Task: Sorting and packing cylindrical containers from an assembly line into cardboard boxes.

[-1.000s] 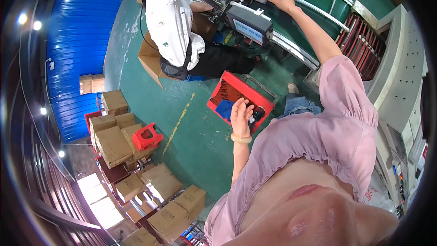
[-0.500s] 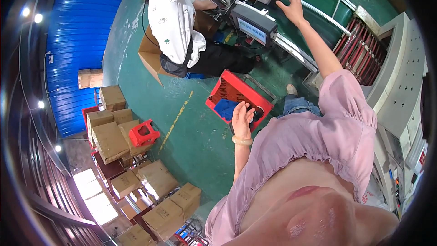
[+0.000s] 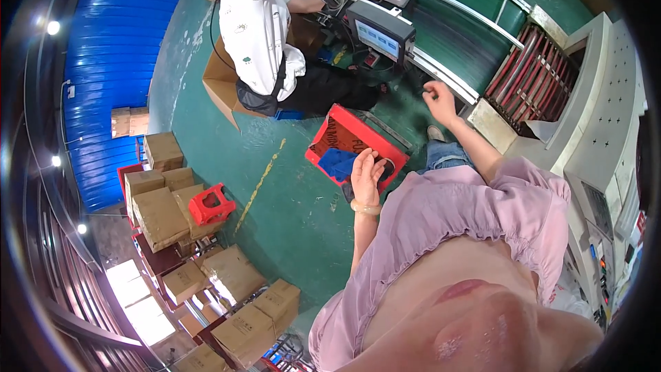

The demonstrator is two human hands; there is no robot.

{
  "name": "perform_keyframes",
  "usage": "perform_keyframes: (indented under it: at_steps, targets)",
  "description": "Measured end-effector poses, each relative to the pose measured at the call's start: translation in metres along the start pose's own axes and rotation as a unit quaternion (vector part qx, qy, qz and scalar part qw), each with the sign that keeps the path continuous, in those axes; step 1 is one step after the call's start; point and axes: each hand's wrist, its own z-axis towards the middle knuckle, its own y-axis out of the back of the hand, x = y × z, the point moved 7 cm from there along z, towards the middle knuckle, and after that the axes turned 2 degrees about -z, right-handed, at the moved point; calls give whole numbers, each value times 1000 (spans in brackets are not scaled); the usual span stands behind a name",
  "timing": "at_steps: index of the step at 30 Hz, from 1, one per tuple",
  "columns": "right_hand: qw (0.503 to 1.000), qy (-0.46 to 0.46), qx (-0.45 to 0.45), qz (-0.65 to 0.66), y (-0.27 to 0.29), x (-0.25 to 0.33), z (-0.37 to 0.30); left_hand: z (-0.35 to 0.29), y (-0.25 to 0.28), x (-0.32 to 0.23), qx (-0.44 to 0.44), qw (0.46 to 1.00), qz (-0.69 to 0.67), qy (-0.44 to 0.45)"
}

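My left hand (image 3: 366, 173), with a pale bangle (image 3: 365, 208) at its wrist, is raised in front of the red crate (image 3: 387, 139) as seen from above. Its fingers are loosely bent and apart, with nothing visible in them. Inside the crate lies a blue cloth-like piece (image 3: 335, 163), partly behind that hand. My right hand (image 3: 441, 103) hangs in the air near the front rail (image 3: 451, 81) of the green conveyor belt (image 3: 458, 34). Its fingers curl inward and I see nothing held.
A co-worker in a white patterned top (image 3: 249, 34) sits at the left, one hand at the equipment beside a monitor (image 3: 377, 38). Red rollers (image 3: 533, 79) lead to a pale machine (image 3: 595, 110). Cardboard boxes (image 3: 162, 217) and a red stool (image 3: 211, 204) stand at left.
My right hand has drawn back from over the conveyor toward me, its spread fingers now curled. The left hand stays almost in place. One co-worker's hand is no longer visible at the top edge.
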Motion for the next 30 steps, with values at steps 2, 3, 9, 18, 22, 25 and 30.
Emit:
perform_keyframes:
  at_steps: [2, 3, 9, 18, 22, 25, 30]
  targets:
    - [1000, -8, 14, 1, -8, -2, -9, 0, -3, 1, 12, 1000, -2, 1]
    - [999, -16, 32, 4, -13, -2, -14, -1, -4, 2, 17, 1000, -3, 1]
    - [998, -22, 58, 19, -26, 6, -18, -9, 6, 8, 21, 1000, 8, 7]
    - [997, -25, 77, 13, -30, 11, -42, -20, 24, 16, 13, 1000, 19, 19]
    - [995, -49, 91, 1, -28, 6, -51, -19, 19, 15, 23, 999, 30, 20]
    - [995, -49, 86, 1, -24, 2, -51, -17, 12, 14, 33, 999, 36, 22]
    - [998, -34, 56, 14, -14, -1, -44, -15, 2, 13, 46, 998, 47, 22]
